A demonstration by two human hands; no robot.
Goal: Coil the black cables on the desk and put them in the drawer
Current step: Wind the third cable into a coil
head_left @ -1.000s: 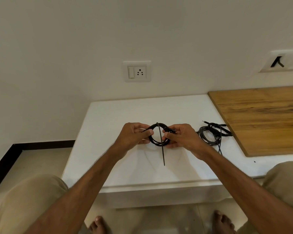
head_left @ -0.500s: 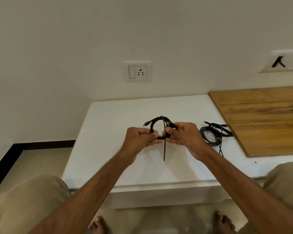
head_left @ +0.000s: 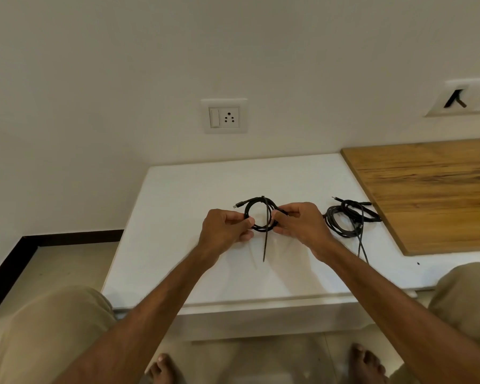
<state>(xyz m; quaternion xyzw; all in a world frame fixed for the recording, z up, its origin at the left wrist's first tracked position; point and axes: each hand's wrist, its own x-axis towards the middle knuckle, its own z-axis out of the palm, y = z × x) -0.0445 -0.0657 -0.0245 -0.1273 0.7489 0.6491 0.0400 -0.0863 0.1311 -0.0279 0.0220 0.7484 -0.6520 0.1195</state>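
I hold the coiled black cable between both hands, just above the white desk. My left hand pinches the coil's left side, thumb and curled fingers closed on the loops. My right hand grips the right side the same way, fingers folded round the strands. The ring stands open between my two grips, and I can see the desk through its middle. A plug end pokes out up and to the left of my left thumb. A thin black strip crosses the ring and hangs straight down below my hands; it may be a tie strap or the cable's own tail, I cannot tell which. Just beyond my right hand lies a second black cable, loosely bundled on the desk, with a loose end trailing back along my right wrist. Further right of that grip sits a wooden board. On the wall straight ahead of my hands is a socket plate.
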